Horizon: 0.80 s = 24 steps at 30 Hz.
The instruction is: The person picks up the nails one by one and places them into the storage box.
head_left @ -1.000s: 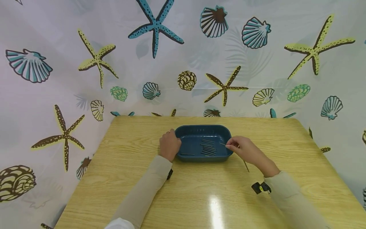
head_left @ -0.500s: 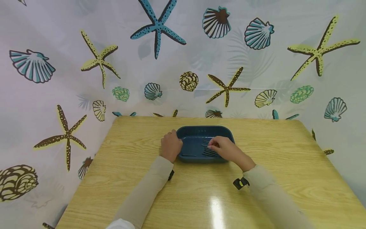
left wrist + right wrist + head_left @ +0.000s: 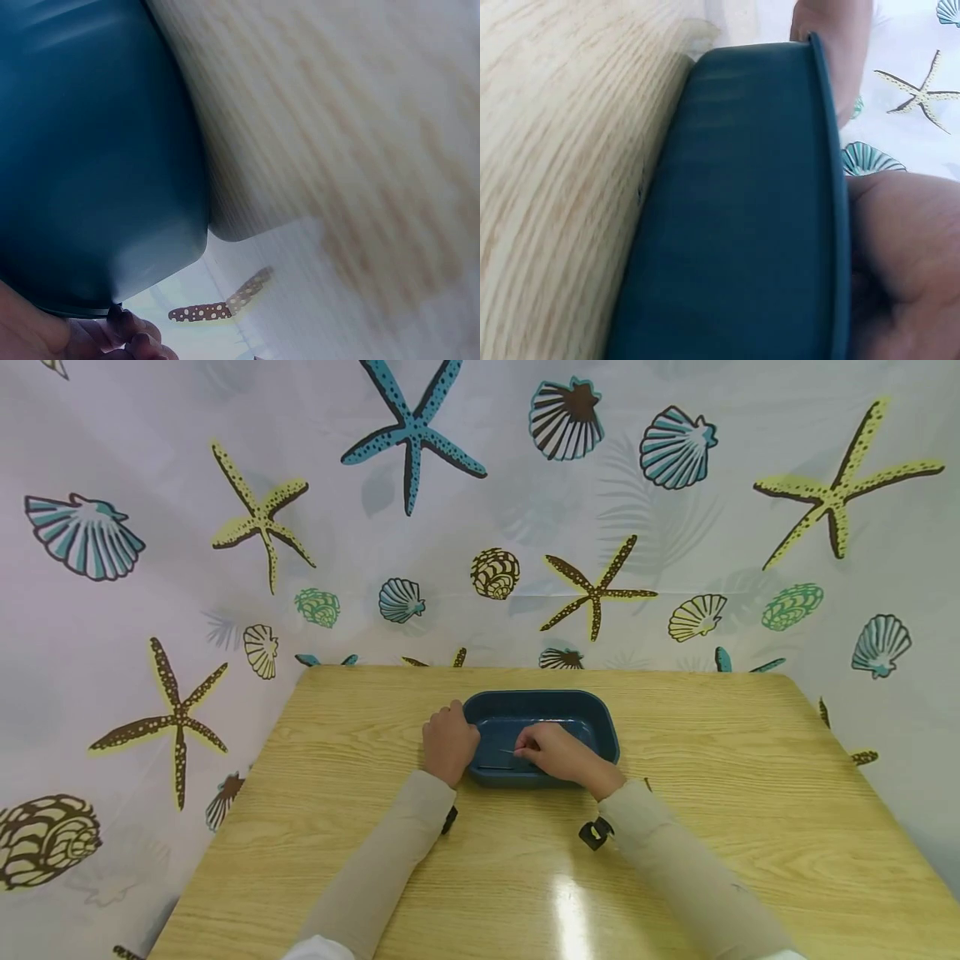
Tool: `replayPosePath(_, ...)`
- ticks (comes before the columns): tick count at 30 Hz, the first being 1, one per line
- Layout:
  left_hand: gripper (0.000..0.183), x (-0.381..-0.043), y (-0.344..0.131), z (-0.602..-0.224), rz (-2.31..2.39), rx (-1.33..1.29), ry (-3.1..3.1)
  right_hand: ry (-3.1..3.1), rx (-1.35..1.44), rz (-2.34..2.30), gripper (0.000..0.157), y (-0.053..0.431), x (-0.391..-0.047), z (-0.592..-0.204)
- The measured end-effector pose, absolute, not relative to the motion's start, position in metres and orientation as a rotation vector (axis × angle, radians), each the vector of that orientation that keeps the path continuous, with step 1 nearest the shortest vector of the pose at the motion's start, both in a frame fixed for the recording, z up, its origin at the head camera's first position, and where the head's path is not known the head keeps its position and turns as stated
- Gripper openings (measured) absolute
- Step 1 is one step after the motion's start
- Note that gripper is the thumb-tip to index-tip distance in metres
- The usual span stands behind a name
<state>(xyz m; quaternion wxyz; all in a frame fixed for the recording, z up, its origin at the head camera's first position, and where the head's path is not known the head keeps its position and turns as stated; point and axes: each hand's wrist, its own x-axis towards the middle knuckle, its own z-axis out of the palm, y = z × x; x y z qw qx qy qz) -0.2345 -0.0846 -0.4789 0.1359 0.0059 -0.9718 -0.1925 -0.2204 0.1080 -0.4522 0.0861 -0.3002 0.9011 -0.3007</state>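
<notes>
A dark blue oblong tray (image 3: 539, 697) with rounded corners sits on the wooden table. My left hand (image 3: 450, 746) grips its left rim; the left wrist view has the fingertips (image 3: 139, 339) curled at the tray's edge. Over the tray's inside, my right hand (image 3: 553, 752) pinches a thin stick (image 3: 507, 751) that points left. Another thin dark stick (image 3: 495, 767) lies at the tray's front left. The several sticks in the tray's middle are hidden behind the right hand. In the right wrist view the tray's outer wall (image 3: 735, 210) covers the fingertips.
The pale wooden table (image 3: 345, 727) reaches back to a hanging cloth (image 3: 450, 543) printed with shells and starfish. The tip of a thin stick (image 3: 647, 785) on the table shows beside the right sleeve (image 3: 675, 852).
My right hand has moved left, from the tray's right rim to over its middle, still pinching the thin stick. My left hand has stayed on the left rim.
</notes>
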Motion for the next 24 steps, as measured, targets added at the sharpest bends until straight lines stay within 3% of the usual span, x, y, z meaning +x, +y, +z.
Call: replayPosePath(24,0.019,-0.233,-0.084,-0.477,-0.57,0.016,-2.809,2.657,-0.819,-0.665,0.012,0.07,-0.239,-0.471)
